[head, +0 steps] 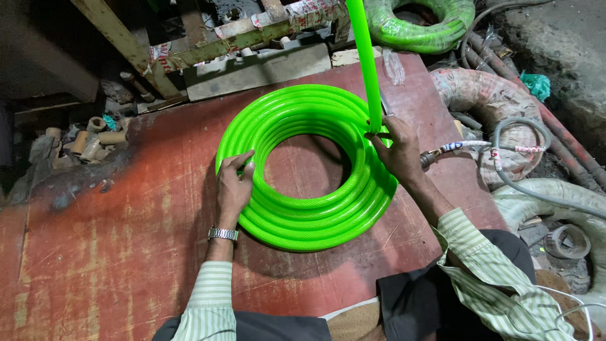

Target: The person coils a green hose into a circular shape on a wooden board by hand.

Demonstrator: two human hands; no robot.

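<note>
Head view: my left hand (232, 189) presses flat on the bright green braided plastic hose coil (309, 167) lying on the red tabletop (126, 252); my right hand (396, 151) pinches the hose's loose length (366, 63), not yet wound.

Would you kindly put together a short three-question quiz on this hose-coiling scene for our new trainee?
1. True or false: the left hand rests on the coiled green hose.
2. Multiple choice: the right hand grips (A) a metal watch, (B) the loose length of green hose running up out of the picture, (C) a grey cable.
3. Fill in: the coil lies flat on a worn ____-coloured board.

Key:
1. True; its fingers lie on the coil's left side.
2. B; it grips the length where it leaves the coil's right side.
3. Red.
</note>
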